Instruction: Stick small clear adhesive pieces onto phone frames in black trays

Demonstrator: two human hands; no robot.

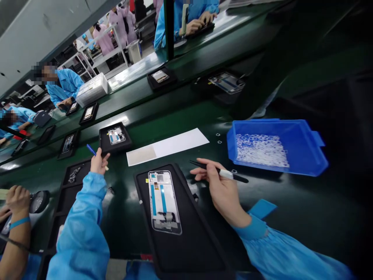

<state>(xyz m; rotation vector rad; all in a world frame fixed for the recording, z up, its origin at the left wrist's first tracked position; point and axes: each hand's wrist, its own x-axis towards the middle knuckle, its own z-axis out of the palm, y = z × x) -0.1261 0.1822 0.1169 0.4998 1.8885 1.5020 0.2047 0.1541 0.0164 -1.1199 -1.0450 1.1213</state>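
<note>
A black tray [186, 241] lies in front of me with a phone frame [163, 202] in it, white with two blue strips. My right hand [218, 186] hovers just right of the tray, closed on black tweezers [221, 173] with a white band. My left hand [99, 163] reaches forward to the left, closed on a blue pen-like tool [91, 150], close to another black tray [115, 138] that holds a second phone frame.
A blue bin [303, 155] of small clear parts sits right. A white sheet [167, 147] lies beyond my tray. More black trays line the green belt [180, 93]. A co-worker's hands [17, 200] are at far left; other people in blue coats work across the belt.
</note>
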